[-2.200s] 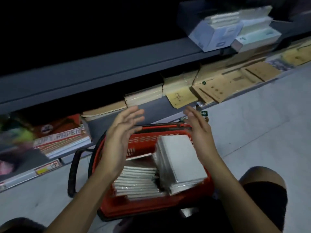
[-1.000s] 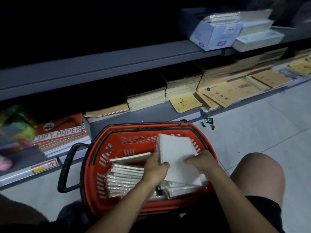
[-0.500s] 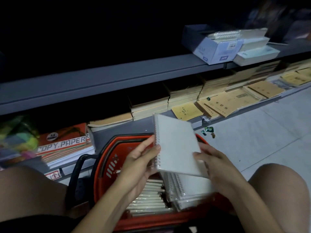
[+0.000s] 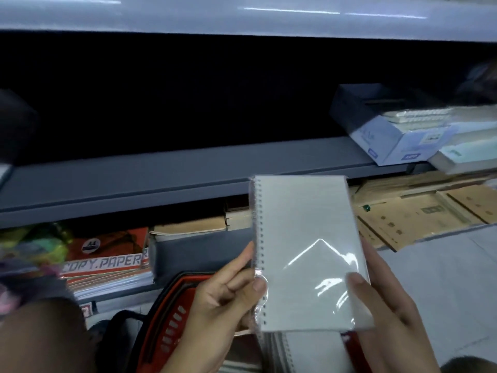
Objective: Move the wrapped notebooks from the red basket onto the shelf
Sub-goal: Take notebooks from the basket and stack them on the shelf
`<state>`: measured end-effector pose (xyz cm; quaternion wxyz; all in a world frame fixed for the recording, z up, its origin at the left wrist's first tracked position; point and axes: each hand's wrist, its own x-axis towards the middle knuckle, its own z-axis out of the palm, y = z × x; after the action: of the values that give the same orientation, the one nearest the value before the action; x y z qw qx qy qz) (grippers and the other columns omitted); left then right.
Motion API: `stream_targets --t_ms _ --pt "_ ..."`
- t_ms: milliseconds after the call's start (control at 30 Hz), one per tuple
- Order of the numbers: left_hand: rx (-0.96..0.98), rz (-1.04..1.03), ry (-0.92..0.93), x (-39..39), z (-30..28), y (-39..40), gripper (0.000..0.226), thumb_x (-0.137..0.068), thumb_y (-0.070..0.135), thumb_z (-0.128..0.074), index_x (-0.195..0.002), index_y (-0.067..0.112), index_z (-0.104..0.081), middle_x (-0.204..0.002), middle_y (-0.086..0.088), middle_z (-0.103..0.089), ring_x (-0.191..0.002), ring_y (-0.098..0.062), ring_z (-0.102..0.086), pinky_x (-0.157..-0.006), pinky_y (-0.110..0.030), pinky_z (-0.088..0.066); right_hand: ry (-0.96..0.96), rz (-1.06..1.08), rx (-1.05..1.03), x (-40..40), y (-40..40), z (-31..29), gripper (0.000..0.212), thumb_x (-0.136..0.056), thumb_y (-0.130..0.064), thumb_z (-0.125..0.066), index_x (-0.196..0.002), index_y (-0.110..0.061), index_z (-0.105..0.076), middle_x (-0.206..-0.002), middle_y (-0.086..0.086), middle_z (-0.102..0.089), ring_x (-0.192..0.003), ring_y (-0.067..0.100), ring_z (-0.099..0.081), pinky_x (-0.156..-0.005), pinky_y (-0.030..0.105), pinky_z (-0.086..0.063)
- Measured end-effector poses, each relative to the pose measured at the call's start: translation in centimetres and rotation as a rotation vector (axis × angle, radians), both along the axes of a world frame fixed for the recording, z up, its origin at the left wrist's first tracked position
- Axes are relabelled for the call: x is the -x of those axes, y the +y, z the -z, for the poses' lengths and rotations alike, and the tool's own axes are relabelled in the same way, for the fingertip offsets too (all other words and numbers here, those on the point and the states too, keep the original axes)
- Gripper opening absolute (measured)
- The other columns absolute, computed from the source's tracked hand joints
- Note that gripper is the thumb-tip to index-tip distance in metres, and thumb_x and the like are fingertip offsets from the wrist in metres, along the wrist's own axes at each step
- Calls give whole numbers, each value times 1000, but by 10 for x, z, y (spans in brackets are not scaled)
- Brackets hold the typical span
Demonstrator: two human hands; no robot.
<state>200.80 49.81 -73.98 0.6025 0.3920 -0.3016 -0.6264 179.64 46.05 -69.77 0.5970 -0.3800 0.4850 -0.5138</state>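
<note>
A white spiral notebook in clear plastic wrap [image 4: 304, 238] is held upright in front of me, above the red basket [image 4: 172, 319]. My left hand [image 4: 226, 300] grips its spiral edge, thumb on the cover. My right hand [image 4: 382, 305] holds the right edge, thumb on the lower cover. More wrapped notebooks [image 4: 309, 351] lie in the basket under my hands, mostly hidden. The grey shelf [image 4: 161, 173] runs across the middle, its surface bare on the left and centre.
A blue-and-white box [image 4: 390, 138] with spiral notebooks sits on the shelf at the right. Below are copy paper packs [image 4: 107, 254], stacked books [image 4: 193, 227] and brown envelopes [image 4: 419, 216]. My knee [image 4: 40, 337] is at lower left.
Both hands went into the basket, took one wrapped notebook from the pile and lifted it up to shelf height. The view tilted up toward the shelf.
</note>
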Motion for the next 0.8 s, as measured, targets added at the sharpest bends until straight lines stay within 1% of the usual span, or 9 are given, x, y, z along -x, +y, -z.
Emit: stream_targets --t_ms 33,100,167,200,267,333,400,667,800 --pt "-1 -3 -14 -1 -3 -4 65 -70 35 -88 -131 38 -63 -127 -12 -70 -93 -31 -73 -66 -42 -63 -18 -19 8 -3 -7 -1 49 -94 0 -52 -132 -28 -64 -125 -6 -72 -113 15 -69 -80 24 -59" --pt "-2 -20 1 -3 -8 -10 58 -81 21 -79 -134 34 -61 -127 -11 -70 -72 -30 -73 -46 -40 -60 -30 -63 21 -7 -20 -2 50 -95 0 -51 -133 -29 -62 -126 -5 -71 -113 16 -69 -82 25 -59" --pt "-14 -59 28 -4 -14 -15 57 -88 9 -72 -140 28 -55 -127 -9 -70 -58 -26 -71 -37 -35 -56 -22 -126 37 -10 -31 0 49 -97 -1 -50 -135 -31 -60 -126 -4 -71 -113 16 -69 -83 25 -59" --pt "-8 -77 26 -3 -17 -15 58 -89 8 -68 -141 26 -52 -128 -6 -70 -57 -23 -71 -36 -33 -55 -22 -150 38 -11 -34 0 49 -99 -2 -49 -136 -31 -58 -127 -4 -71 -114 17 -69 -85 28 -59" --pt "28 -97 1 -3 -21 -18 58 -88 8 -59 -143 24 -48 -129 -1 -69 -69 -17 -72 -38 -31 -56 -27 -168 68 -14 -37 0 48 -100 -2 -48 -141 -28 -54 -129 -3 -69 -117 19 -67 -93 38 -57" --pt "35 -123 -26 -3 -20 -21 58 -89 9 -57 -144 24 -48 -130 -2 -68 -81 -14 -73 -43 -30 -58 -33 -176 91 -17 -42 -3 47 -101 -2 -48 -144 -23 -51 -132 -3 -67 -122 21 -64 -105 48 -50" --pt "45 -138 3 -4 -24 -18 57 -91 10 -56 -145 24 -47 -134 -2 -66 -89 -15 -73 -46 -30 -60 -31 -189 106 -18 -44 -9 45 -102 -3 -48 -144 -20 -51 -135 -1 -66 -124 23 -63 -108 51 -46" --pt "88 -79 15 -9 -36 -23 62 -93 2 -54 -150 21 -40 -135 -2 -65 -108 -23 -70 -56 -33 -63 -21 -210 125 -24 -61 -16 44 -101 -2 -48 -137 -24 -56 -125 -3 -71 -116 21 -68 -93 41 -53" --pt "140 -10 -46 -9 -44 -44 74 -87 -5 -59 -150 27 -37 -135 2 -65 -112 -26 -68 -68 -36 -64 -4 -201 133 -17 -83 -22 47 -96 3 -48 -131 -25 -60 -118 -3 -74 -105 16 -72 -76 30 -57"
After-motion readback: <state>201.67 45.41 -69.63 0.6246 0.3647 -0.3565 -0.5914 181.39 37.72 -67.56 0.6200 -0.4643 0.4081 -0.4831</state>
